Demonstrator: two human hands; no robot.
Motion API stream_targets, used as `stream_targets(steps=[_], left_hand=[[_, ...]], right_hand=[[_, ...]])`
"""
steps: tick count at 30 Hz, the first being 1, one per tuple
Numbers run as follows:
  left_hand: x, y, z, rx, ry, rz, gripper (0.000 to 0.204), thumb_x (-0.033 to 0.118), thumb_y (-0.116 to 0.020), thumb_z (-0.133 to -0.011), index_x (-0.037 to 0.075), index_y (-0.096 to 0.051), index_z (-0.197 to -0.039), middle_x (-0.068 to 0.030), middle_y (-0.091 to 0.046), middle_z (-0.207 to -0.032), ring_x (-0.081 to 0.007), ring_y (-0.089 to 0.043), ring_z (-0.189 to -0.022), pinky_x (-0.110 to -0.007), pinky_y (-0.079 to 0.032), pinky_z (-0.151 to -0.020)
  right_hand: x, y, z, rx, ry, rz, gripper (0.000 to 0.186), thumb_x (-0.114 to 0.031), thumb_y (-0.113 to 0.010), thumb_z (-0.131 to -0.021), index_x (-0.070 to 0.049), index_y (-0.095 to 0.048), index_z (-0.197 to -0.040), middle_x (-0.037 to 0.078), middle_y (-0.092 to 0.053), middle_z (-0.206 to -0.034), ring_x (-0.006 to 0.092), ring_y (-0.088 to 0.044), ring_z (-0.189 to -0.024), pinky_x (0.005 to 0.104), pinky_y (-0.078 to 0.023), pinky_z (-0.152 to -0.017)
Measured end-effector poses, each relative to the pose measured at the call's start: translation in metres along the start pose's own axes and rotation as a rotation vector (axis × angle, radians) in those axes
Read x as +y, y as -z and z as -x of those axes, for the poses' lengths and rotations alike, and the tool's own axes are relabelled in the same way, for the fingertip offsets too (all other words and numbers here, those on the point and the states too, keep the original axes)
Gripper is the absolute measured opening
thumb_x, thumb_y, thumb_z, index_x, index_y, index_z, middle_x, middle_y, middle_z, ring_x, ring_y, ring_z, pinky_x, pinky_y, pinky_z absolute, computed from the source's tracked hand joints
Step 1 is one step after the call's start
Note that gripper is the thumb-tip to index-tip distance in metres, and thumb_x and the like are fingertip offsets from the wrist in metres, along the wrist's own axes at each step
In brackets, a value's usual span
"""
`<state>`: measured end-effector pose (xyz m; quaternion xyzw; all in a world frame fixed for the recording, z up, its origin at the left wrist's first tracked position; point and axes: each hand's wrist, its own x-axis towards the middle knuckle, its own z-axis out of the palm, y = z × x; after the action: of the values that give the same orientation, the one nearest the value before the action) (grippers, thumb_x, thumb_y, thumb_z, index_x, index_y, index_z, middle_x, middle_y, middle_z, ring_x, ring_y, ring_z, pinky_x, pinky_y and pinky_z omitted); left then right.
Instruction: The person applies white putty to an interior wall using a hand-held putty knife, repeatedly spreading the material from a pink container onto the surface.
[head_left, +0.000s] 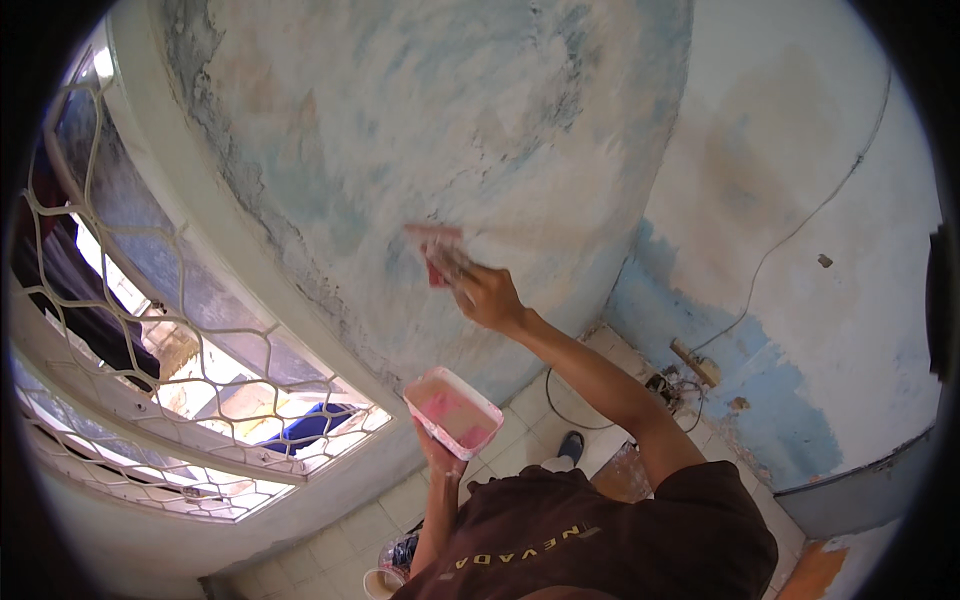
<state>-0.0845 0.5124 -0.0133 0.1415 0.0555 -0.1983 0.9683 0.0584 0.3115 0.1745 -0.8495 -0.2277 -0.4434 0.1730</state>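
My right hand (487, 296) is closed around a red putty knife (434, 232), its wide edge up against the patchy wall (350, 130) in front of me. Both the knife and my fingertips are somewhat blurred. Whitish smears cover the fingers of that hand. Lower down, my left hand (438, 452) holds up a white plastic tub (487, 405) from beneath and its near side. Inside lies pale, wet-looking filler (450, 412) with pink patches, and the rim is stained pink. The tub is tilted slightly and stays apart from the wall.
A window with a curved metal grille (180, 330) opens on the left. On the right wall (780, 150), a loose cable (775, 245) runs down to a hanging socket strip (695, 362) and tangled wires. A white bucket (382, 583) stands on the tiled floor (350, 535).
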Motion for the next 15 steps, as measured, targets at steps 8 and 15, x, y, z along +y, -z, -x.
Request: stream_targets(steps=[8,15], left_hand=[[0.002,0.015,0.002,0.067,-0.050,0.003,0.070,0.066,-0.038,-0.101,0.014,-0.045,-0.148,-0.0063,-0.054,-0.143,-0.0326,-0.052,-0.131,-0.054,-0.046,-0.109],[0.000,-0.011,0.006,0.001,-0.030,0.026,0.068,0.064,-0.043,-0.100,0.017,-0.042,-0.150,-0.0057,-0.053,-0.144,-0.0319,-0.051,-0.132,-0.056,-0.047,-0.108]], right_hand=[[0.142,0.104,-0.068,0.737,-0.373,0.193,0.031,-0.009,-0.058,-0.100,0.000,-0.067,-0.128,0.023,-0.073,-0.107,0.0350,-0.072,-0.096,0.0394,-0.054,-0.082],[0.187,0.117,-0.161,0.599,-0.573,0.332,0.044,-0.014,-0.068,-0.088,-0.011,-0.067,-0.132,0.022,-0.073,-0.093,0.0399,-0.070,-0.083,0.0464,-0.052,-0.075]])
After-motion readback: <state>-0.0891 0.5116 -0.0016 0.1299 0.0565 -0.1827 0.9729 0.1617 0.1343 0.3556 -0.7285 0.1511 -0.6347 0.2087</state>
